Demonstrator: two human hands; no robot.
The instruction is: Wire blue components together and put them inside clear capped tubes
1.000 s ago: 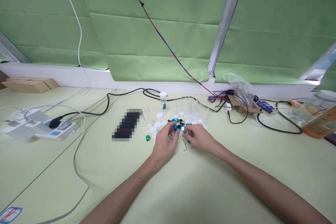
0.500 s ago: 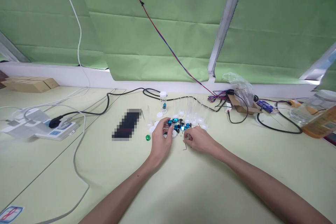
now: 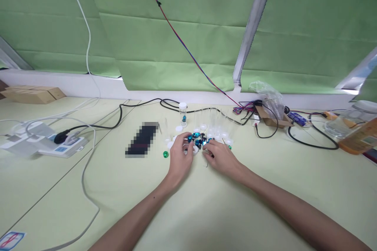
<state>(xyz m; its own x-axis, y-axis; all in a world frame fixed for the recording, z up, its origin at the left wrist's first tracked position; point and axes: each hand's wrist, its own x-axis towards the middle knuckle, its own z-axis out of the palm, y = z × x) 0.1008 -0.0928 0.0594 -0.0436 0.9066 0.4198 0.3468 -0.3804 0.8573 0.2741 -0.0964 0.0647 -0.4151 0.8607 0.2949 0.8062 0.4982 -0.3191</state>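
Note:
My left hand (image 3: 180, 156) curves round the left side of a pile of small blue metal parts (image 3: 196, 136), thumb and forefinger apart. Black round pieces (image 3: 200, 141) are mixed into the pile, and a white cap (image 3: 194, 150) lies by the left thumb. At the pile's right edge, my right hand (image 3: 220, 156) has its fingers bent together; whatever they pinch is hidden. Below those fingers shows a thin bent metal key (image 3: 206, 165). A green round part (image 3: 165, 154) sits left of my left hand, and another green piece (image 3: 230, 147) is just beyond my right hand.
Clear tubes with white bases (image 3: 219, 131) stand behind the pile. A capped tube (image 3: 183, 114) holds a blue part. Left are a pixelated dark object (image 3: 143, 140) and a power strip (image 3: 63, 145). Right are an open carton (image 3: 273, 119), cables and an orange-labelled container (image 3: 357, 137).
My right hand has shifted a little left, onto the pile's edge, uncovering a green piece behind it. My left hand stays almost where it was.

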